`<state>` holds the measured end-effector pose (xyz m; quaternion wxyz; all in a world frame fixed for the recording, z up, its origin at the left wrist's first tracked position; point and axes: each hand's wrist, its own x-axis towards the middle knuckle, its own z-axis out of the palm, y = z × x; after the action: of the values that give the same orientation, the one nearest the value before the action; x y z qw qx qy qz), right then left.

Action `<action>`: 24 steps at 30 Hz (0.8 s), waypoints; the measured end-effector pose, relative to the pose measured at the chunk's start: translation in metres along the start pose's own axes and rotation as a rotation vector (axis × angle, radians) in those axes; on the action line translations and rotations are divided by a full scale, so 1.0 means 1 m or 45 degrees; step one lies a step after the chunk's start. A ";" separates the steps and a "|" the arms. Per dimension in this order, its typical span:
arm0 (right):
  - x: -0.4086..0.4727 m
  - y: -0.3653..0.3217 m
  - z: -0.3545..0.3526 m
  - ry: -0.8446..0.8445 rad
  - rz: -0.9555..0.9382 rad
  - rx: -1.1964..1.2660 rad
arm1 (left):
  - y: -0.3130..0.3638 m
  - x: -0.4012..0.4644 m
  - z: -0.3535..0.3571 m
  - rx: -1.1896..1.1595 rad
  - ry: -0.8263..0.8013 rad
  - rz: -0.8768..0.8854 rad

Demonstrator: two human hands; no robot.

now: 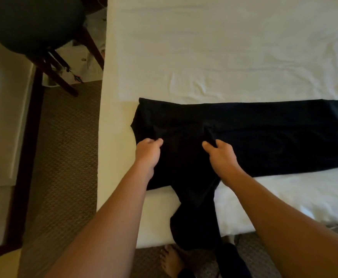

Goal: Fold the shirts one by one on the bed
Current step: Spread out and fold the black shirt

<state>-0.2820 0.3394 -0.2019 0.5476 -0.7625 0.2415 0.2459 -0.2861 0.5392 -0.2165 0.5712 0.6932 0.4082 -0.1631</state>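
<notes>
A black shirt (254, 137) lies spread lengthwise across the near corner of the white bed (224, 47). One sleeve hangs over the bed's front edge toward the floor. My left hand (148, 151) pinches the fabric near the shirt's left end, fingers curled into the cloth. My right hand (220, 155) pinches a fold of the shirt a little to the right, near its middle. Both hands sit on top of the shirt, about a forearm's width apart.
A chair with a dark round seat (33, 23) and wooden legs stands at the upper left beside the bed. Brown patterned carpet (63, 147) runs along the bed's left side. My bare foot (172, 261) stands on the floor below the hanging sleeve.
</notes>
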 end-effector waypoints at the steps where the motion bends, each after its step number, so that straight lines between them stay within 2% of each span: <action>1: -0.004 0.001 -0.005 0.037 0.000 0.068 | 0.001 -0.004 -0.002 -0.208 0.009 -0.037; 3: -0.008 0.006 -0.012 -0.012 0.038 0.099 | -0.001 -0.014 -0.005 -0.598 -0.101 -0.170; 4: -0.011 0.008 -0.016 -0.091 0.084 0.074 | -0.003 -0.022 -0.004 -0.671 -0.197 -0.240; 7: -0.018 0.022 -0.026 -0.288 0.222 -0.043 | -0.015 -0.044 -0.003 -0.305 -0.438 -0.322; 9: -0.022 0.025 -0.034 -0.257 0.195 -0.113 | -0.020 -0.049 -0.004 -0.124 -0.507 -0.288; 11: -0.027 0.027 -0.042 -0.267 0.199 0.029 | -0.020 -0.051 -0.008 -0.165 -0.508 -0.232; 13: -0.034 0.029 -0.049 -0.391 0.267 0.216 | -0.019 -0.058 -0.012 -0.474 -0.584 -0.216; 15: -0.040 0.036 -0.052 -0.540 0.321 0.208 | -0.021 -0.072 -0.017 -0.692 -0.737 -0.281; 18: -0.051 0.041 -0.053 -0.644 0.377 0.330 | -0.037 -0.088 -0.021 -0.530 -0.866 -0.348; 22: -0.064 0.040 -0.052 -0.605 0.433 0.494 | -0.055 -0.105 -0.025 -0.472 -0.950 -0.392; 24: -0.072 0.043 -0.053 -0.668 0.468 0.500 | -0.064 -0.116 -0.023 -0.414 -1.009 -0.400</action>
<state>-0.3581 0.2837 -0.1719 0.6734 -0.4981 0.2684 0.4759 -0.4107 0.5174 -0.1717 0.7530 0.4083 0.2787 -0.4342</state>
